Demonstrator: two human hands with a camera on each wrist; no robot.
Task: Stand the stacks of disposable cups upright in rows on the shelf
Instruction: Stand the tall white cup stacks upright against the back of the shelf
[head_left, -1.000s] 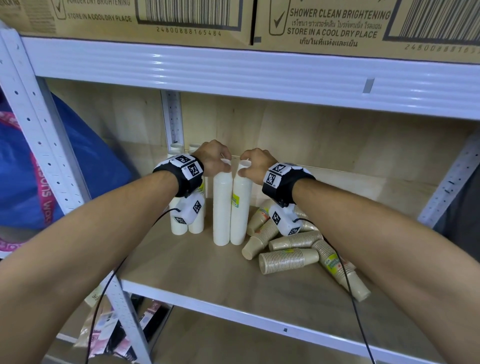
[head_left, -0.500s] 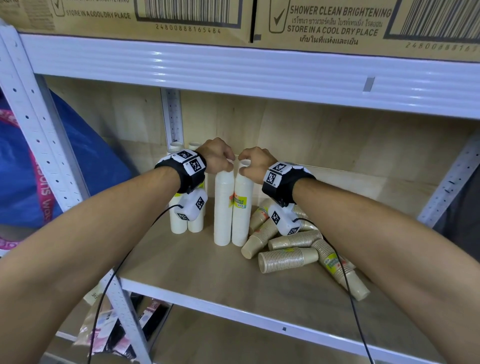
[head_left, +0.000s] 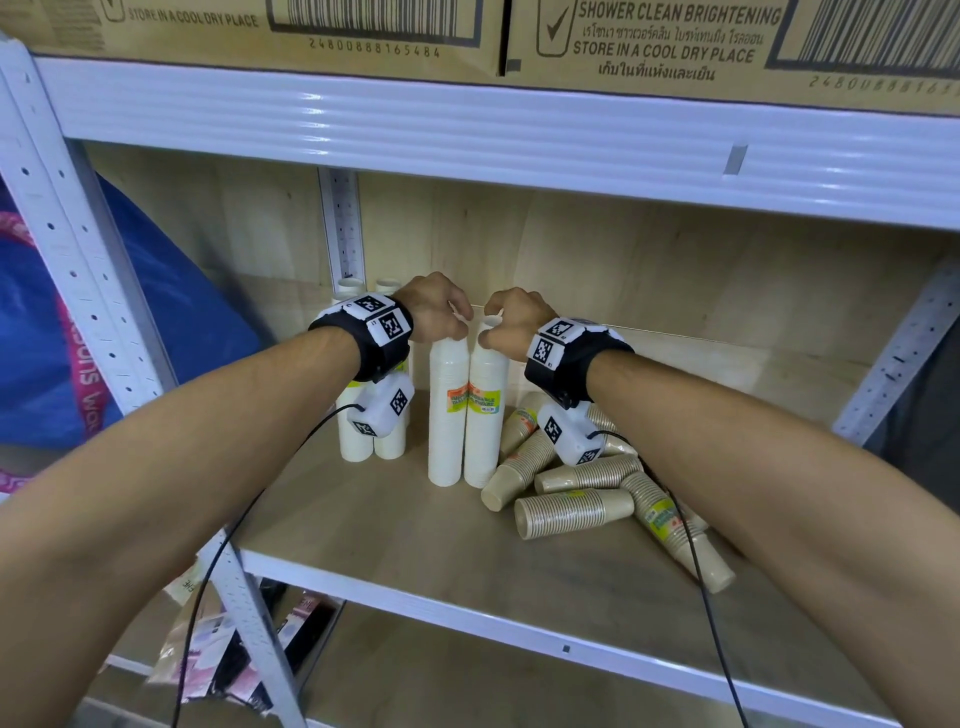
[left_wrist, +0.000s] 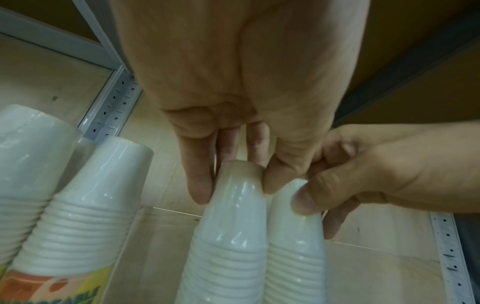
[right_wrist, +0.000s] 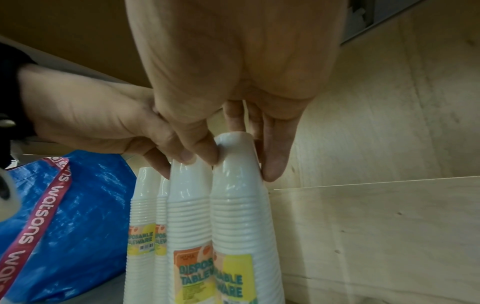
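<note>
Head view first: your left hand (head_left: 435, 307) grips the top of the left white stack (head_left: 447, 415), and your right hand (head_left: 511, 323) grips the top of the right white stack (head_left: 485, 415); the thumbs meet between them. From the left wrist camera, your fingers (left_wrist: 200, 185) and thumb pinch the closed cup bottom at the top of that stack (left_wrist: 228, 236). From the right wrist camera, your thumb and fingers (right_wrist: 275, 160) clamp the top of the other stack (right_wrist: 239, 216).

Against the picture half a second ago, very little differs: both hands have stayed on the same two tops, and the pair stands in the same spot with labels facing you. A second ago the tops leaned slightly apart; now they stand closer.

Both held stacks run vertically, long axis up and down, wide mouths down on the shelf (head_left: 395, 525), touching side by side. At 9 o'clock from them, two more white stacks (head_left: 358, 441) stand upright nearer the back. At 3 to 4 o'clock, brown cup stacks (head_left: 571, 512) lie on their sides in a heap, pointing different ways. Farther out at 9 o'clock, a blue bag (head_left: 47, 332) sits beyond the shelf post.
</note>
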